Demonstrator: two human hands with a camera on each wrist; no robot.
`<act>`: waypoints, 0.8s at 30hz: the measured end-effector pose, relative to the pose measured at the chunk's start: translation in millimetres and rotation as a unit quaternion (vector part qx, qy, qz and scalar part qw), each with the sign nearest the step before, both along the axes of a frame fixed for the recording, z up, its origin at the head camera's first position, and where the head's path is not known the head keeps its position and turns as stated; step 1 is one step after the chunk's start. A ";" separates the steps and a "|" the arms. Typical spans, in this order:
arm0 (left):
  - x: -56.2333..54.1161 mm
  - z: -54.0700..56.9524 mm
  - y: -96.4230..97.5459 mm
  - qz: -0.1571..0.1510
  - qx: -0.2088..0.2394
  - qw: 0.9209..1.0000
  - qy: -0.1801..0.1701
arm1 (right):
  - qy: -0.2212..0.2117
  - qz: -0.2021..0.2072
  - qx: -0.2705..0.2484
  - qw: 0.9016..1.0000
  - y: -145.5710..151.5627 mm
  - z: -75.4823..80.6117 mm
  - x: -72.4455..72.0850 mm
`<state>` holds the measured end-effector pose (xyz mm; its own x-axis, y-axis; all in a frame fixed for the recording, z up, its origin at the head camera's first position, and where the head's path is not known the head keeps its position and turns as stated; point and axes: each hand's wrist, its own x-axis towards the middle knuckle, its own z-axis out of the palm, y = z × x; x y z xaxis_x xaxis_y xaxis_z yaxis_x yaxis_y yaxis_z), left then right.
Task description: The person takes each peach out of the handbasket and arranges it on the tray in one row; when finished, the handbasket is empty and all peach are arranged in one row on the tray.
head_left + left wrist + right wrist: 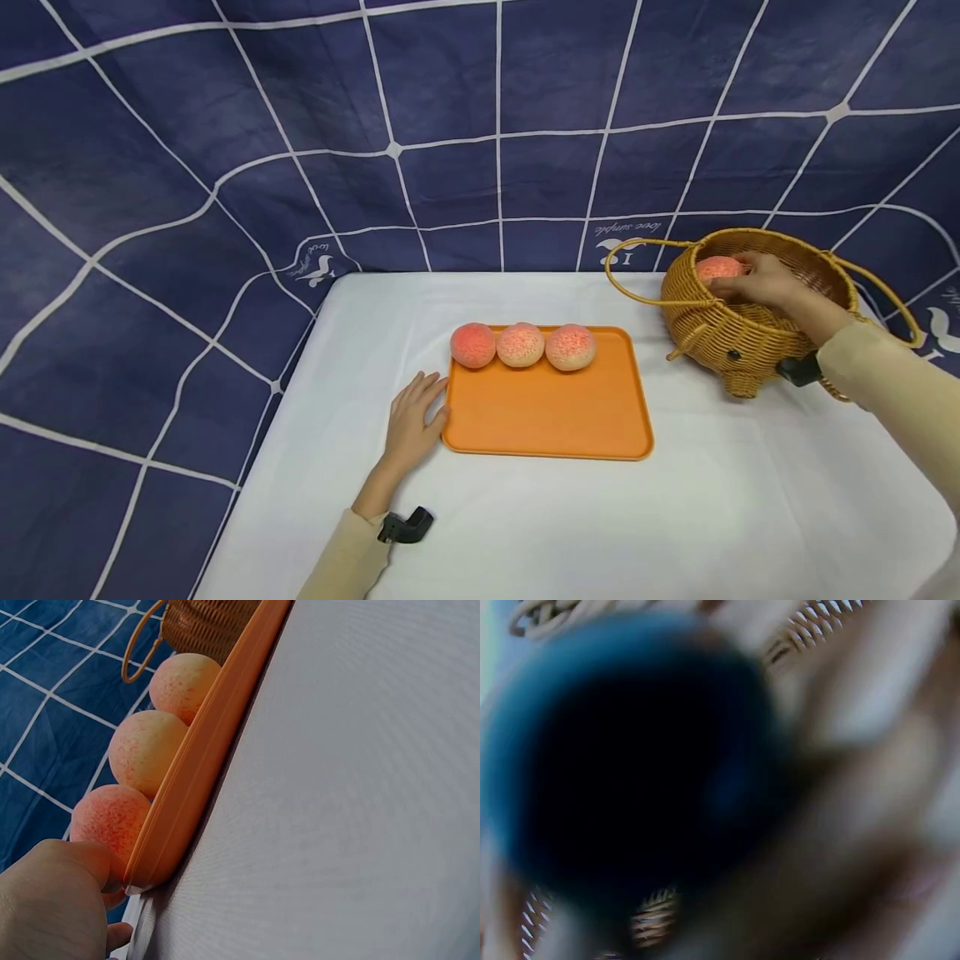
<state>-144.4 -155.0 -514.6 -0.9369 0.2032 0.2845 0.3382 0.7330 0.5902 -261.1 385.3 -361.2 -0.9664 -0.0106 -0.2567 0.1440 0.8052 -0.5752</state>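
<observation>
Three pink-and-cream peaches stand in a row along the far edge of an orange tray (551, 417): a left peach (473, 345), a middle peach (521, 345) and a right peach (571, 347). My left hand (411, 421) rests on the table by the tray's left edge, its fingers loosely extended. Inside the mouth of a wicker basket (765, 342), my right hand (765, 283) holds another peach (720, 267) against the left inner wall. Part of that peach is hidden by the fingers. A dark blurred shape covers much of the right wrist view.
The basket has an animal face, a left handle loop (622, 292) and a right handle loop (903, 308), both hanging outward. White cloth (525, 525) covers the table. Behind and to the left hangs a dark blue checked cloth (435, 183).
</observation>
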 end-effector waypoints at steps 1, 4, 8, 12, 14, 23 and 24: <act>0.3 0.3 -0.4 0.000 0.002 1.000 -0.001 | 0.009 -0.002 0.008 1.000 -0.3 2.9 1.7; 0.7 0.4 -1.6 0.002 0.002 1.000 0.000 | 0.047 -0.010 0.017 0.999 -1.5 10.6 7.6; 0.4 -0.8 -3.1 0.003 0.003 1.000 0.002 | 0.090 -0.030 -0.018 0.995 -2.2 17.7 16.3; -0.1 -2.2 -3.4 0.002 0.004 1.000 0.004 | 0.114 -0.069 -0.056 0.990 -1.4 22.7 28.2; -0.2 -2.4 -3.2 0.003 0.003 1.000 0.004 | 0.121 -0.098 -0.076 0.985 -1.4 24.4 35.6; 0.1 -2.2 -2.0 0.001 0.007 1.000 0.002 | 0.155 -0.162 -0.168 0.960 -12.0 29.3 66.0; 0.2 -2.1 -2.1 0.000 0.008 1.000 0.001 | 0.159 -0.163 -0.191 0.955 -14.5 29.2 69.2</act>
